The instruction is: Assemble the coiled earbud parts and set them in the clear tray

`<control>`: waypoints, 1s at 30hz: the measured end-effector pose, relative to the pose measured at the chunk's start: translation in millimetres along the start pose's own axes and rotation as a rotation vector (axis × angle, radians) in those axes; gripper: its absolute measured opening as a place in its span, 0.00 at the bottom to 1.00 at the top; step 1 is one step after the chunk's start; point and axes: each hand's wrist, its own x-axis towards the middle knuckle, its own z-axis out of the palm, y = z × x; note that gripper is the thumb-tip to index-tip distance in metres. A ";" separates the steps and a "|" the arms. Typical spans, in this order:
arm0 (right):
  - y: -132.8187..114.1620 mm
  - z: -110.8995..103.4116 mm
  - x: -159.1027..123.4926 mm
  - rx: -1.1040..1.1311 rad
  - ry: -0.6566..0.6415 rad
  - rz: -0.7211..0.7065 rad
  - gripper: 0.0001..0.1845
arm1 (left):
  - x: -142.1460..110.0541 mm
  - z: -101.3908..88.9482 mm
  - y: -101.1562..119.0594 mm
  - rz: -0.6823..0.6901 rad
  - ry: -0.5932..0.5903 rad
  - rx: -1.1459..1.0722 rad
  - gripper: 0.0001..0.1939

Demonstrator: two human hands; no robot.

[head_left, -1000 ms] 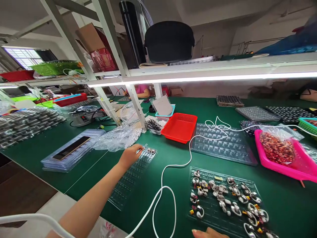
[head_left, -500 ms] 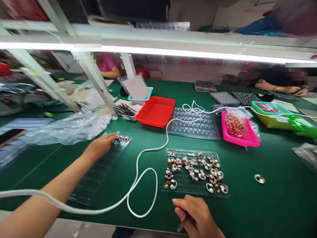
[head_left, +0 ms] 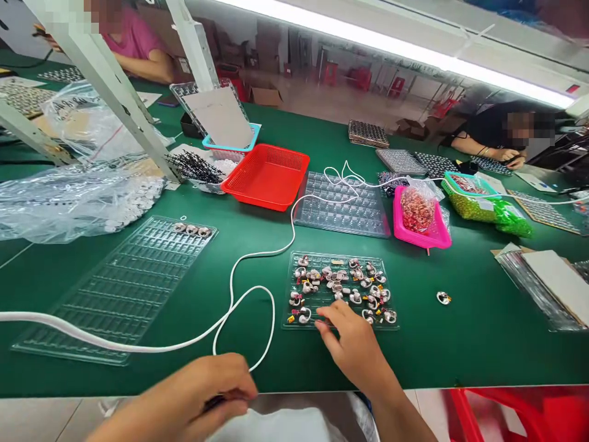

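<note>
My right hand [head_left: 352, 344] reaches onto the near edge of a clear tray [head_left: 339, 319] strewn with several small silver earpiece parts [head_left: 340, 285]; its fingers are curled over the parts, and what they hold is hidden. My left hand [head_left: 202, 393] is at the table's near edge, closed in a pinch on a small dark object I cannot make out. A long clear compartment tray [head_left: 119, 288] lies to the left, with three parts [head_left: 192, 229] at its far end. A white cable [head_left: 239, 288] loops between the trays.
A red basket [head_left: 267, 175], another clear tray [head_left: 343, 209] and a pink tray [head_left: 432, 236] holding a bag of small red parts sit farther back. Plastic bags [head_left: 69, 202] lie at left. One loose part [head_left: 443, 298] is at right. Two other people work across the table.
My left hand has left the far end of the long tray and drawn back to the near edge. My right hand has moved onto the parts tray. The view has tilted down.
</note>
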 end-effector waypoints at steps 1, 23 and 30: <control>-6.3 4.8 6.1 -0.075 -0.046 0.027 0.09 | 4.7 13.4 5.5 0.008 -0.107 0.018 0.08; -29.5 0.0 -3.5 0.806 -0.266 0.270 0.08 | 51.9 43.0 11.5 0.021 0.235 -0.586 0.14; -25.5 -9.8 0.5 0.788 -0.276 0.347 0.12 | 64.5 44.9 16.7 -0.028 0.089 -0.763 0.14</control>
